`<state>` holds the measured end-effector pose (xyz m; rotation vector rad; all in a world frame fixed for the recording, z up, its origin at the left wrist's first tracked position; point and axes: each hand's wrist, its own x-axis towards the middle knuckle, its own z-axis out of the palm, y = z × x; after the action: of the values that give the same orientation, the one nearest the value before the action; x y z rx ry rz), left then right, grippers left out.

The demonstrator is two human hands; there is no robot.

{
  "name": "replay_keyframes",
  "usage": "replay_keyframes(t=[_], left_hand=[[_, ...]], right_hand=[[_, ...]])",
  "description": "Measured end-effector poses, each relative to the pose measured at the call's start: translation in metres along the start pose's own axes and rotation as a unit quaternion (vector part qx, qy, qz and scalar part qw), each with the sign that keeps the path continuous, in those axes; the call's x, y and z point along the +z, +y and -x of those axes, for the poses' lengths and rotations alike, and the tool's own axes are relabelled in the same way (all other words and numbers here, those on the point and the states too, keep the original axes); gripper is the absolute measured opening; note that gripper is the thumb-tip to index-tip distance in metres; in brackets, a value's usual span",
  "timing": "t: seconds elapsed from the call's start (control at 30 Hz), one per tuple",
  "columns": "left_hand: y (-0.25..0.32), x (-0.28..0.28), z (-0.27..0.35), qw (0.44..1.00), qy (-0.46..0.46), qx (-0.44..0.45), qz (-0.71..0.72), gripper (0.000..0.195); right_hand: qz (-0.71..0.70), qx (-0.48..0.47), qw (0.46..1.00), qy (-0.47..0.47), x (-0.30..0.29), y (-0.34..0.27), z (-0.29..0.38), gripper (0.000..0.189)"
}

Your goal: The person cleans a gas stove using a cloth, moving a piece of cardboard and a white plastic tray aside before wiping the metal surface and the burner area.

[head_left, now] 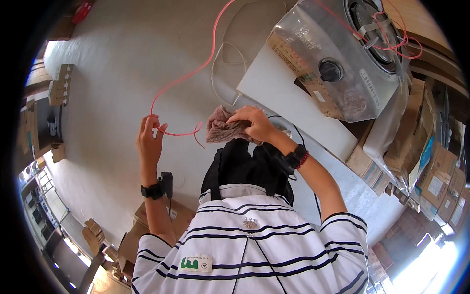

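Observation:
My left hand pinches a thin red cord between thumb and fingers. From there the cord's loose end curls to the right and hangs near the cloth, while the other side runs up past the top edge of the view. A crumpled brownish-pink cloth is gripped in my right hand, just above my dark trousers. More red cord lies in loops over a plastic-covered metal appliance with a black knob, at the upper right. Whether both red lengths join is out of view.
The appliance sits on a white surface with a corner pointing towards me. A thin white cord loops on the pale floor. Cardboard boxes are stacked at the right, and an open carton stands by my left arm.

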<state>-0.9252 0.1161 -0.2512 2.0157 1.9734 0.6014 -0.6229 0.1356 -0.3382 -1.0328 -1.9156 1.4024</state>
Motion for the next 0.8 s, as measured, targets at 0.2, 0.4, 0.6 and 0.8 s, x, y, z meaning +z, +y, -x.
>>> replay_keyframes(t=[0.2,0.4,0.6,0.8], left_hand=[[0.004,-0.002,0.0,1.0,-0.023,-0.008,0.01,0.021],[-0.012,-0.002,0.009,0.999,-0.04,-0.029,-0.002,0.02],[-0.001,-0.004,0.004,1.0,-0.022,-0.01,-0.003,0.02],[0.005,-0.013,0.016,0.999,-0.012,-0.042,-0.003,0.018]], right_hand=[[0.122,-0.035,0.967,0.22,-0.044,-0.012,-0.052,0.04],[0.457,-0.078,0.856,0.229,-0.076,0.019,-0.094,0.044],[0.497,-0.033,0.848,0.18,-0.068,0.045,-0.089,0.076],[0.473,-0.004,0.868,0.149,-0.081,0.052,-0.065,0.08]])
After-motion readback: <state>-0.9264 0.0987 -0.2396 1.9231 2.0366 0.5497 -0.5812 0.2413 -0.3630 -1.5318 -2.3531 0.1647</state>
